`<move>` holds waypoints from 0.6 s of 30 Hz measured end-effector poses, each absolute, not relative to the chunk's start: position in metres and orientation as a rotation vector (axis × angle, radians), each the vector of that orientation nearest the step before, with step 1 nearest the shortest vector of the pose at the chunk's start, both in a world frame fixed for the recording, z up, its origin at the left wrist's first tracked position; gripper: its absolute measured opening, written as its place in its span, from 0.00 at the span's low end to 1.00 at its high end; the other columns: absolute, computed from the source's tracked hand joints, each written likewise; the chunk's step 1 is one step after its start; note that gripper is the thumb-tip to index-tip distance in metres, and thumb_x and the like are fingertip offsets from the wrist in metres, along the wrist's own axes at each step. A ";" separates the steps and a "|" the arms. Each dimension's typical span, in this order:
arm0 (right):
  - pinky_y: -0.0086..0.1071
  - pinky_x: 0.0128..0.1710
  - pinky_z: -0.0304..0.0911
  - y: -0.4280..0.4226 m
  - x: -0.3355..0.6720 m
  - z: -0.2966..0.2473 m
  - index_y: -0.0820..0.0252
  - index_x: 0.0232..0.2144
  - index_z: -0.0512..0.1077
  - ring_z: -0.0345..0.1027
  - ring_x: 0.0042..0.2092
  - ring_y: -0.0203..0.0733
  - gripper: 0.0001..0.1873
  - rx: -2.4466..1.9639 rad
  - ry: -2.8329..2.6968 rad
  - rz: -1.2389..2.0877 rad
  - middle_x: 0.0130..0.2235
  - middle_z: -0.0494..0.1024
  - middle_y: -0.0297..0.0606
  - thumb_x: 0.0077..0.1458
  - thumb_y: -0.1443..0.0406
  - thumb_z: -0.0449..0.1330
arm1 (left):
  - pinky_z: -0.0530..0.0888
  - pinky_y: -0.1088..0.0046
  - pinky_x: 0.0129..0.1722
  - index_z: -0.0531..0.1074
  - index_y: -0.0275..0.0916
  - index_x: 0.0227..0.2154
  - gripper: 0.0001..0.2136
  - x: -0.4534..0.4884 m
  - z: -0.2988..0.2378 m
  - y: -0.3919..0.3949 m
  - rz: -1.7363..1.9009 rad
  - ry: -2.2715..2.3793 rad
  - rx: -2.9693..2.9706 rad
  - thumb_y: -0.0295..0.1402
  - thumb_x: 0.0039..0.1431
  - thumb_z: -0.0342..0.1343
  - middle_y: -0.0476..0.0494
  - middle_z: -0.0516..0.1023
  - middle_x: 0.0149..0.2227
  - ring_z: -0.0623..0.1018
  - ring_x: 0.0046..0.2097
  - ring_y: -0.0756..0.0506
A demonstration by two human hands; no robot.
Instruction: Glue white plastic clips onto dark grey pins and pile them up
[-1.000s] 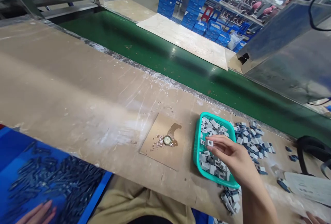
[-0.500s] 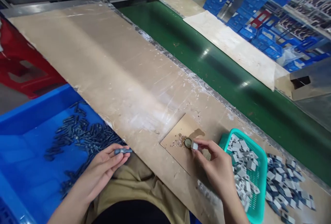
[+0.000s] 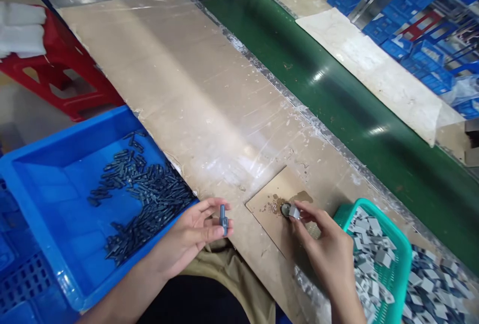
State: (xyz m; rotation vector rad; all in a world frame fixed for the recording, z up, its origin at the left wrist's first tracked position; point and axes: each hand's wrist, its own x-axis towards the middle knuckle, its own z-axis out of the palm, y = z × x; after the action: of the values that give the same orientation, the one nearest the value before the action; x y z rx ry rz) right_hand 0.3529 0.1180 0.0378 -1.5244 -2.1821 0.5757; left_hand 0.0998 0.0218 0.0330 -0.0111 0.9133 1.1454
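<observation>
My left hand (image 3: 204,224) pinches a dark blue stepped pin (image 3: 223,219), held upright with its thin end up, near the table's front edge. Between the thumb and fingers of my right hand (image 3: 324,237) is a small light grey block (image 3: 294,212). The block is right beside a small round dish (image 3: 285,209), and I cannot tell whether they touch. Under the dish lies a cardboard piece (image 3: 264,203) with wet brown spots. Many similar blue pins (image 3: 157,189) lie in the blue tray (image 3: 75,137) at my left.
A teal basket (image 3: 402,269) of grey blocks (image 3: 368,259) stands at the right, with a pile of grey-and-blue pieces (image 3: 430,284) beyond it. A green conveyor belt (image 3: 299,70) runs along the table's (image 3: 168,75) far side. A red stool (image 3: 67,75) stands at the left.
The pin in my left hand has turned from lying sideways to upright, and that hand has moved right. My right hand keeps the block beside the dish. The view has shifted left.
</observation>
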 end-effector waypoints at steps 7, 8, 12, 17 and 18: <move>0.33 0.39 0.72 0.089 0.347 0.072 0.53 0.42 0.75 0.72 0.40 0.41 0.15 -1.356 -1.868 0.839 0.42 0.76 0.39 0.50 0.68 0.64 | 0.79 0.75 0.40 0.77 0.32 0.35 0.15 0.133 0.047 0.041 1.029 0.817 -0.110 0.25 0.41 0.69 0.43 0.78 0.33 0.79 0.38 0.47; 0.33 0.38 0.72 0.084 0.346 0.077 0.53 0.41 0.75 0.72 0.41 0.42 0.15 -1.316 -1.902 0.813 0.41 0.76 0.39 0.50 0.69 0.64 | 0.79 0.76 0.40 0.77 0.32 0.35 0.14 0.139 0.048 0.044 1.028 0.804 -0.100 0.25 0.41 0.69 0.42 0.78 0.34 0.79 0.37 0.47; 0.35 0.37 0.71 0.073 0.340 0.085 0.53 0.42 0.74 0.72 0.41 0.44 0.16 -1.191 -2.063 0.639 0.40 0.77 0.40 0.50 0.72 0.63 | 0.79 0.77 0.39 0.78 0.32 0.34 0.14 0.157 0.047 0.051 1.047 0.748 -0.027 0.27 0.41 0.69 0.41 0.80 0.34 0.80 0.36 0.48; 0.35 0.38 0.70 0.070 0.340 0.083 0.53 0.45 0.72 0.72 0.41 0.43 0.21 -1.095 -2.156 0.596 0.41 0.77 0.39 0.49 0.75 0.63 | 0.79 0.80 0.37 0.79 0.36 0.32 0.13 0.165 0.047 0.049 1.052 0.755 0.063 0.28 0.39 0.70 0.44 0.81 0.33 0.80 0.33 0.50; 0.35 0.39 0.70 0.070 0.340 0.083 0.53 0.45 0.72 0.72 0.42 0.43 0.21 -1.087 -2.166 0.601 0.41 0.77 0.39 0.49 0.75 0.63 | 0.78 0.81 0.36 0.79 0.36 0.32 0.14 0.165 0.049 0.049 1.045 0.779 0.087 0.28 0.38 0.70 0.44 0.81 0.31 0.80 0.32 0.50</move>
State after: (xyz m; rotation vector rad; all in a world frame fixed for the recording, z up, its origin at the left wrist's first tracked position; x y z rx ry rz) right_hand 0.3403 0.0698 0.0827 -1.0869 -2.1663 0.6007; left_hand 0.1648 0.0490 0.0491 0.0873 0.7789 1.0451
